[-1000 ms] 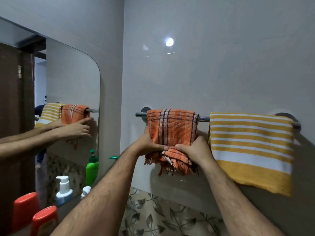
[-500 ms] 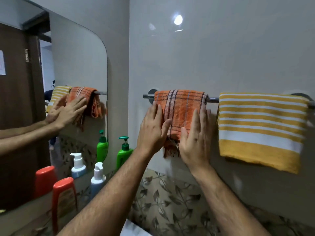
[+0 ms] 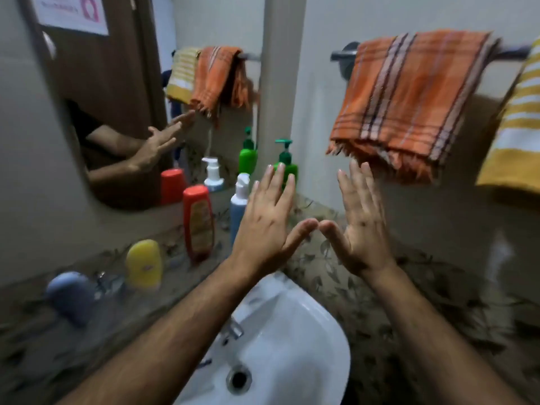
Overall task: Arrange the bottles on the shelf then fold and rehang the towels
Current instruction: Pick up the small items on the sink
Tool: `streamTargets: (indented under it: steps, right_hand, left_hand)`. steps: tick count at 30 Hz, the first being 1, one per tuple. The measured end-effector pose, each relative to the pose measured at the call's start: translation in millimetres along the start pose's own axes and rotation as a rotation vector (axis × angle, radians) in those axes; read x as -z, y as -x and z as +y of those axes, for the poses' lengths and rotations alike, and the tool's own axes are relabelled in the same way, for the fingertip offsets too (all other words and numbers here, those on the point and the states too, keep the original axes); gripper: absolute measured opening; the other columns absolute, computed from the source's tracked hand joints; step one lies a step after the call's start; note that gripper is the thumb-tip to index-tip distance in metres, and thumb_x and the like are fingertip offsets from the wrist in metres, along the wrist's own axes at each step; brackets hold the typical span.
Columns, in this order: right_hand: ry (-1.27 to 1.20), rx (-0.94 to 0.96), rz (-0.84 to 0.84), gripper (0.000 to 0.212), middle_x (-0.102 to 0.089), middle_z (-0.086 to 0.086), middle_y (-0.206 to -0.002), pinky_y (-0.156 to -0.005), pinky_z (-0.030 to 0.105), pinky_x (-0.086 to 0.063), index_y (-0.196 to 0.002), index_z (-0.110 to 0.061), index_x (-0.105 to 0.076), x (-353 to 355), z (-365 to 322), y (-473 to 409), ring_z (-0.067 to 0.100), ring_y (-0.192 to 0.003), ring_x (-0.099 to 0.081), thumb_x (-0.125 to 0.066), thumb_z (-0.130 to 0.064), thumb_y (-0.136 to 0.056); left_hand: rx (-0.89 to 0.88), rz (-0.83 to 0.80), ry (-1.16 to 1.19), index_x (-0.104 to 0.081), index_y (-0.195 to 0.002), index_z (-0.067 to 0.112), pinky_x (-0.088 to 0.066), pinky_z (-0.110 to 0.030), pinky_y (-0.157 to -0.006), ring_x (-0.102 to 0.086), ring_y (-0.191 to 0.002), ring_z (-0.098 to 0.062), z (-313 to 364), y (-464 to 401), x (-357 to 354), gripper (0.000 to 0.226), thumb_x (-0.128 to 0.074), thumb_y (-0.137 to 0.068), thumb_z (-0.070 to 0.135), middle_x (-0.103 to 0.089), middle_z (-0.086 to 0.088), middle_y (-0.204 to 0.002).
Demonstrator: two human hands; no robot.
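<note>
Half a second ago both hands lay flat on the orange towel; now they are off it and lower, and the view has tipped down to take in the basin and the bottles.

At the bottom centre of the frame sits the white basin [image 3: 292,331] with its drain and a chrome tap at its left rim. Just above it, in the middle of the frame, the left hand [image 3: 267,226] and the right hand [image 3: 361,226] are held up side by side, backs to the camera, fingers straight and spread. Each grip is apart and holds nothing; the two thumb tips nearly meet.

Along the patterned shelf [image 3: 175,258] on the left the bottles stand in a line running away from the camera: a blurred blue bottle [image 3: 71,296] at lower left, then a yellow bottle [image 3: 144,263], a red bottle [image 3: 198,222], a white-and-blue pump bottle [image 3: 239,206] partly behind the left hand, and a green pump bottle [image 3: 287,162] nearest the corner. All stand upright and apart from each other.

Behind them, in the upper left, the mirror [image 3: 117,97] repeats the bottles, the hands and both towels.

In the upper right the orange towel [image 3: 409,103] hangs folded over the towel bar [image 3: 344,55], its fringed edge just above the right hand's fingertips, not touching them. Just beside it, at the right edge of the frame, hangs the yellow striped towel [image 3: 514,135].
</note>
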State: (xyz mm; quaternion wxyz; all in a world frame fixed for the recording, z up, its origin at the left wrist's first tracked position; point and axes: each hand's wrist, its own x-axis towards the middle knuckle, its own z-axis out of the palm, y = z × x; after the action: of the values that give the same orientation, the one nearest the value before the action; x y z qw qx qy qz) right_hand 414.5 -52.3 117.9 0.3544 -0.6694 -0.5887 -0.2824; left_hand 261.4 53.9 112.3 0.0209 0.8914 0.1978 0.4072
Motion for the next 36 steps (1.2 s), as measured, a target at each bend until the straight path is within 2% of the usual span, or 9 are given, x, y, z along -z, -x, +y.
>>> streamTargets:
  steps: [5, 10, 12, 14, 20, 24, 30, 34, 36]
  right_hand:
    - [-0.079, -0.039, -0.279, 0.105, -0.006, 0.009, -0.165, -0.122, 0.051, -0.002, -0.156, -0.018, -0.021, -70, 4, 64, 0.026, -0.153, 0.003, -0.01, -0.088, -0.079]
    - [-0.099, -0.011, -0.536, 0.109, 0.003, 0.007, -0.165, -0.122, 0.05, 0.002, -0.157, -0.021, -0.013, -122, 3, 113, 0.025, -0.152, 0.011, -0.011, -0.092, -0.074]
    - [-0.118, 0.028, -0.644, 0.111, 0.008, 0.006, -0.165, -0.122, 0.05, 0.004, -0.157, -0.023, -0.011, -140, 4, 135, 0.024, -0.151, 0.016, -0.01, -0.094, -0.073]
    - [-0.146, 0.074, -0.736, 0.111, 0.014, 0.004, -0.164, -0.121, 0.049, 0.008, -0.157, -0.025, -0.008, -156, 5, 156, 0.023, -0.15, 0.022, -0.009, -0.095, -0.07]
    - [-0.186, 0.204, -0.936, 0.109, 0.026, -0.001, -0.16, -0.12, 0.048, 0.008, -0.157, -0.028, 0.001, -185, 6, 197, 0.023, -0.147, 0.029, -0.018, -0.093, -0.072]
    - [-0.283, 0.291, -0.986, 0.111, 0.017, 0.002, -0.164, -0.12, 0.046, 0.005, -0.157, -0.027, -0.002, -189, -12, 216, 0.024, -0.149, 0.022, -0.011, -0.093, -0.068]
    - [-0.327, 0.357, -1.036, 0.102, 0.002, 0.008, -0.166, -0.121, 0.05, -0.013, -0.157, -0.022, -0.014, -212, -56, 229, 0.031, -0.152, 0.007, -0.037, -0.083, -0.079]
    - [-0.296, 0.361, -1.061, 0.097, -0.003, 0.009, -0.166, -0.12, 0.046, -0.015, -0.157, -0.021, -0.014, -235, -94, 226, 0.031, -0.152, 0.0, -0.049, -0.073, -0.084]
    - [-0.286, 0.321, -1.086, 0.093, -0.011, 0.01, -0.165, -0.119, 0.043, -0.021, -0.156, -0.02, -0.018, -248, -112, 219, 0.03, -0.151, -0.011, -0.055, -0.067, -0.085]
  left_hand:
    - [0.19, -0.15, -0.081, -0.018, -0.154, 0.009, 0.0, -0.041, -0.122, 0.007, -0.15, -0.019, -20, 94, -17, 0.095, -0.02, -0.087, 0.077, -0.003, -0.009, -0.163]
    - [0.436, -0.273, -0.168, -0.013, -0.155, 0.013, 0.0, -0.041, -0.122, 0.011, -0.15, -0.017, -24, 174, -36, 0.098, -0.016, -0.085, 0.08, 0.001, -0.005, -0.163]
    - [0.549, -0.33, -0.194, -0.008, -0.156, 0.016, 0.006, -0.037, -0.121, 0.019, -0.148, -0.013, -19, 204, -45, 0.1, -0.013, -0.082, 0.083, 0.009, 0.0, -0.162]
    - [0.656, -0.379, -0.235, -0.005, -0.156, 0.019, 0.004, -0.04, -0.122, 0.021, -0.147, -0.013, -17, 235, -53, 0.101, -0.01, -0.08, 0.086, 0.013, 0.002, -0.161]
    - [0.859, -0.475, -0.408, -0.005, -0.155, 0.016, 0.003, -0.042, -0.121, 0.014, -0.149, -0.023, -13, 290, -64, 0.105, -0.003, -0.078, 0.086, 0.013, -0.007, -0.162]
    - [0.955, -0.529, -0.482, -0.008, -0.155, 0.013, 0.0, -0.045, -0.121, 0.005, -0.15, -0.027, -7, 318, -66, 0.106, -0.002, -0.078, 0.085, 0.0, -0.012, -0.163]
    - [1.033, -0.547, -0.51, -0.009, -0.155, 0.015, 0.002, -0.044, -0.119, 0.005, -0.15, -0.027, -18, 339, -54, 0.103, -0.004, -0.078, 0.085, -0.002, -0.011, -0.163]
    - [1.068, -0.548, -0.521, -0.013, -0.155, 0.016, 0.0, -0.044, -0.119, 0.001, -0.15, -0.027, -42, 350, -44, 0.105, -0.002, -0.076, 0.085, -0.005, -0.012, -0.163]
    - [1.077, -0.561, -0.51, -0.013, -0.155, 0.017, -0.003, -0.046, -0.119, 0.0, -0.151, -0.027, -57, 356, -41, 0.106, 0.001, -0.075, 0.085, -0.005, -0.011, -0.163]
